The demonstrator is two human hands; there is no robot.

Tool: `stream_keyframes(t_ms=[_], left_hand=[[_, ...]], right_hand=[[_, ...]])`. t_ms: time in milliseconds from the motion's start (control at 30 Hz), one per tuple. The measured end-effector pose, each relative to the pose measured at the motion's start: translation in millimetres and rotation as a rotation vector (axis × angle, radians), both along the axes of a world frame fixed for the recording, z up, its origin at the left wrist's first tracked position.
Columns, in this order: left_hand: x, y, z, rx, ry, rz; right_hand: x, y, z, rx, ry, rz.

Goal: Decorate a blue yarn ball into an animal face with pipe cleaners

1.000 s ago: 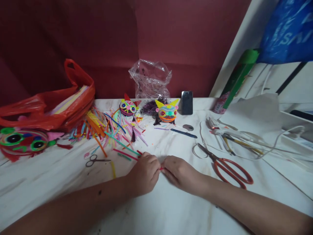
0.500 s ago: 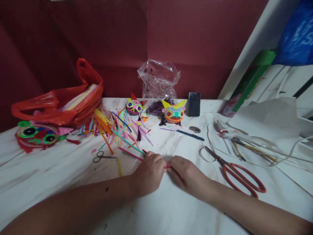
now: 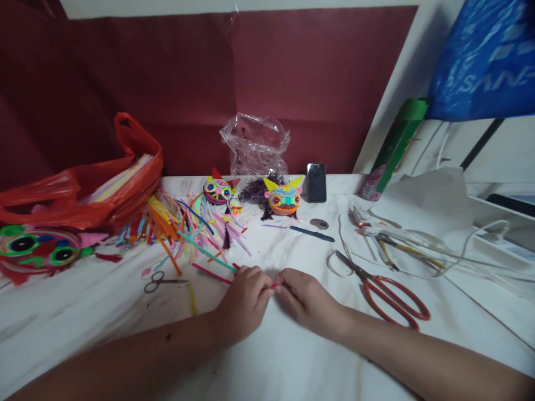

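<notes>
Over the white marbled table, my left hand and my right hand are almost touching, both pinching a red pipe cleaner. Only a short stretch of it shows between the fingertips; my fingers hide the rest. Just behind my left hand lie a pink-red pipe cleaner and a teal one. Small dark scissors and a yellow pipe cleaner piece are left of that hand. Beyond my right hand rest large scissors with orange-red handles, blades pointing up and left.
A heap of coloured pipe cleaners spills beside a red plastic bag. Colourful lion-like heads stand along the back, near a phone and clear bag. Pliers and white cables lie at right.
The view has swung right and slightly up, so everything appears farther left. Both hands keep their pinch on the red pipe cleaner, with a little more of it showing between them.
</notes>
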State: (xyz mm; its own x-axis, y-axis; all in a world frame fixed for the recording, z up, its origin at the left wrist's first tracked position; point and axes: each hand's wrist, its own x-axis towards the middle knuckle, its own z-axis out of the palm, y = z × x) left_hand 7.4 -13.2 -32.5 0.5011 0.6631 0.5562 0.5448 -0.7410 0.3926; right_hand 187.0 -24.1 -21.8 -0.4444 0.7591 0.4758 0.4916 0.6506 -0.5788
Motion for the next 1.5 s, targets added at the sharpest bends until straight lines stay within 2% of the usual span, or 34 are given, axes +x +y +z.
stream_keyframes(t_ms=[100, 167, 233, 367, 467, 567, 733, 800, 867, 1033, 1100, 1200, 1367, 1500], left_hand=[[-1.5, 1.8, -2.2, 0.130, 0.101, -0.036], [-1.9, 2.3, -2.0, 0.132, 0.097, -0.043], [-1.4, 2.3, -0.2, 0.080, 0.044, -0.032], [0.8, 0.6, 5.6, -0.061, -0.094, 0.030], [1.9, -0.3, 7.2, -0.121, -0.145, 0.063], [1.6, 1.3, 4.4, -0.058, -0.052, 0.057], [-1.5, 5.7, -2.5, 0.157, 0.211, -0.011], [-2.3, 6.2, -2.7, 0.181, 0.257, -0.026], [-2.5, 6.3, -1.0, 0.170, 0.251, -0.039], [0.2, 7.0, 4.2, 0.065, 0.047, 0.003], [1.0, 8.1, 4.5, 0.017, 0.020, 0.023], [0.5, 11.0, 3.2, 0.018, 0.091, 0.023], [-1.4, 14.0, 0.4, 0.075, 0.183, -0.016], [-0.9, 10.9, 0.1, 0.083, 0.222, -0.015]], right_hand=[[1.9, 2.4, -2.7, 0.141, -0.143, 0.031], [2.1, 2.7, -3.8, 0.183, -0.177, 0.040], [1.1, 2.0, -3.4, 0.126, -0.118, 0.028], [-2.5, -1.2, 0.9, -0.145, 0.121, -0.024], [-3.5, -2.8, 3.1, -0.182, 0.181, -0.037], [-1.8, -1.5, 1.7, -0.099, 0.122, -0.027], [2.9, 4.8, -5.2, 0.161, -0.137, 0.052], [3.6, 5.8, -6.6, 0.186, -0.176, 0.074], [3.0, 5.7, -6.6, 0.112, -0.128, 0.080], [-0.8, 6.3, -4.8, -0.323, 0.233, 0.022], [-0.9, 7.9, -4.6, -0.398, 0.321, 0.020], [1.6, 10.9, -4.4, -0.448, 0.346, 0.001], [6.5, 12.3, -3.3, -0.315, 0.194, -0.062], [6.6, 9.4, -3.2, -0.139, -0.005, -0.031]])
